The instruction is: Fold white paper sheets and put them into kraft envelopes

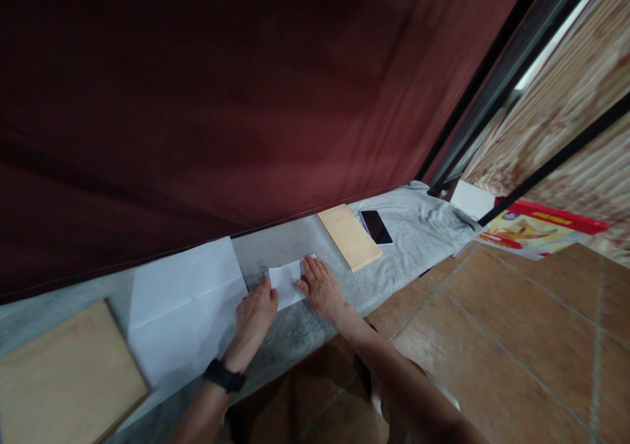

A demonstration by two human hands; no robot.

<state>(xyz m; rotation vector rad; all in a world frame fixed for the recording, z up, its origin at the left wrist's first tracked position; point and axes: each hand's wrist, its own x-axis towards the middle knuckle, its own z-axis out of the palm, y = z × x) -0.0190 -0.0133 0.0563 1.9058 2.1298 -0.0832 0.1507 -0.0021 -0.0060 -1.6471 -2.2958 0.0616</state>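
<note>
A small folded sheet of white paper point(286, 281) lies on the grey cloth between my hands. My left hand point(256, 309) grips its left end, the fingers curled and partly hidden from view. Flat on the paper's right end rests my right hand point(322, 289), fingers stretched out and the thumb pointing toward the middle. To the left are larger white sheets point(189, 300) with a crease across them. A stack of tan envelopes point(350, 235) sits just beyond my right hand.
A phone point(377, 226) lies right of the envelopes on the grey cloth point(418, 224). Larger brown envelopes point(69, 378) are at the lower left. A dark red curtain point(246, 103) hangs behind. A colourful box point(536, 227) stands on the tiled floor point(516, 313) to the right.
</note>
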